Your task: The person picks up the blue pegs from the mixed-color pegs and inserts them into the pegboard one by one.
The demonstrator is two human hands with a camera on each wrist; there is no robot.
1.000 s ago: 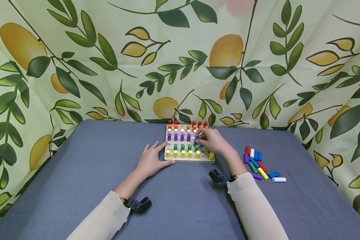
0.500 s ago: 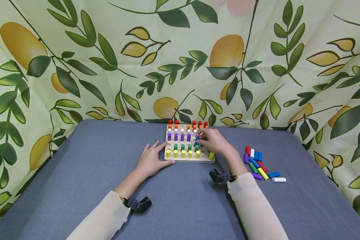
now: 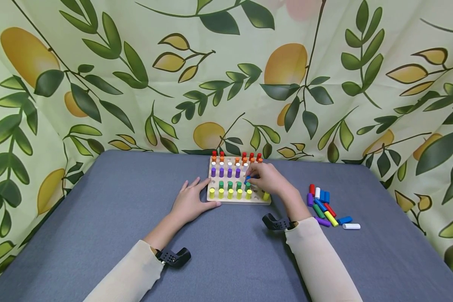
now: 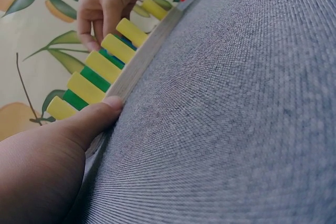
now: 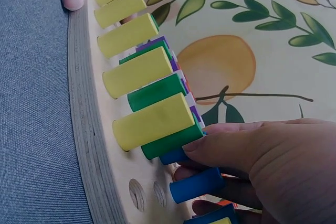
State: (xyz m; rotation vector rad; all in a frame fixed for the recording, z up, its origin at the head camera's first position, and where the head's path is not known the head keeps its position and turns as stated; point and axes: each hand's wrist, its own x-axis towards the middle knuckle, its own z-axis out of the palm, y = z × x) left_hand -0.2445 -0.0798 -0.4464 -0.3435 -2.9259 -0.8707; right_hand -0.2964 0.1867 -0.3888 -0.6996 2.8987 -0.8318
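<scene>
A wooden pegboard [image 3: 241,203] bears rows of red, orange, white, purple, blue, green and yellow pegs. My left hand [image 3: 190,202] steadies its front left corner, fingers extended: the thumb [image 4: 97,116] presses the front edge and the forefinger touches the left side. Over the board's right half, my right hand [image 3: 267,179] pinches a blue peg [image 5: 175,156] between thumb and fingers. That peg stands in the blue row, behind a green peg [image 5: 176,139] that partly covers it. Another blue peg [image 5: 197,185] is beside it, under my fingers. Two bare holes [image 5: 137,195] show near the front edge.
Right of the board, a loose pile of pegs lies on the grey cloth, among them a yellow peg [image 3: 331,218] and a white peg [image 3: 351,226]. A leaf-patterned curtain [image 3: 226,75] hangs behind the table.
The pinched blue peg has sunk slightly lower into the board, with my right fingers following it down. My left hand has stayed in place.
</scene>
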